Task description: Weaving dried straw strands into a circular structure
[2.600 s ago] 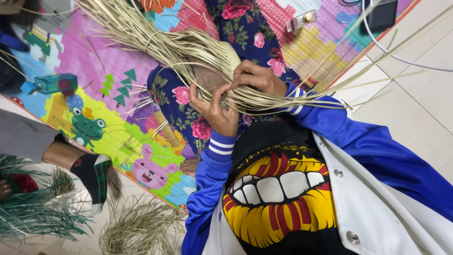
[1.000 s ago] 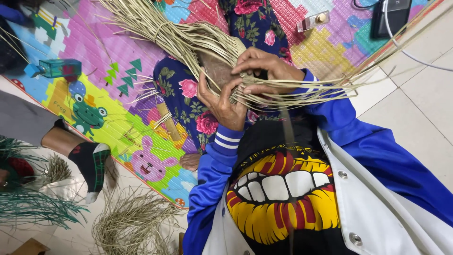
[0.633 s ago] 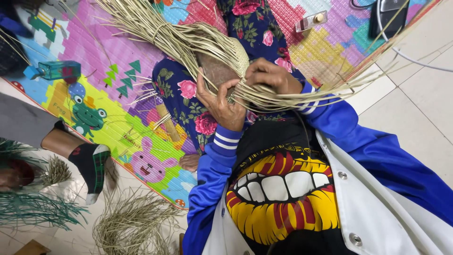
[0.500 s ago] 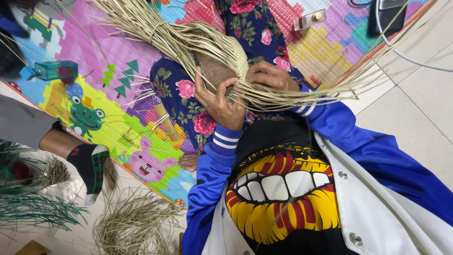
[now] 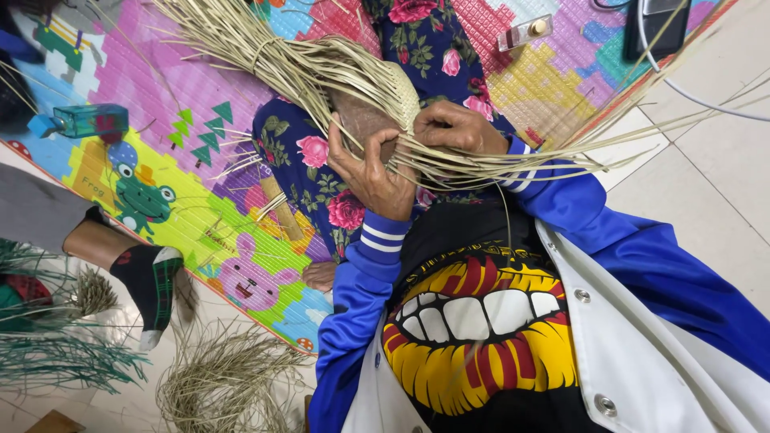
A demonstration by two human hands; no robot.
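Gripping pale straw strands (image 5: 481, 164), your two hands meet over your lap, right at the woven straw piece (image 5: 377, 88), which is the landmark for all that follows. Your left hand (image 5: 370, 172) sits just below the woven piece with its fingers curled round a few strands, and your right hand (image 5: 457, 128) presses on it from the other side, fingers bent and pinching strands against the weave. Loose ends fan out from the woven piece across the colourful play mat (image 5: 160, 160) and out over the pale floor tiles (image 5: 698, 184). Containers are few: a small clear teal box (image 5: 92, 120) lies on the mat well away from the woven piece, and you cannot tell what is in it. A small bottle with a round cap (image 5: 523, 34) lies on the mat beyond the weave. Far from the woven piece, another person's socked foot (image 5: 151, 281) rests at the mat's edge, with a loose heap of straw (image 5: 220, 377) on the floor beside it and green strands (image 5: 56, 361) farther off. Nothing lies between your hands and the weave.
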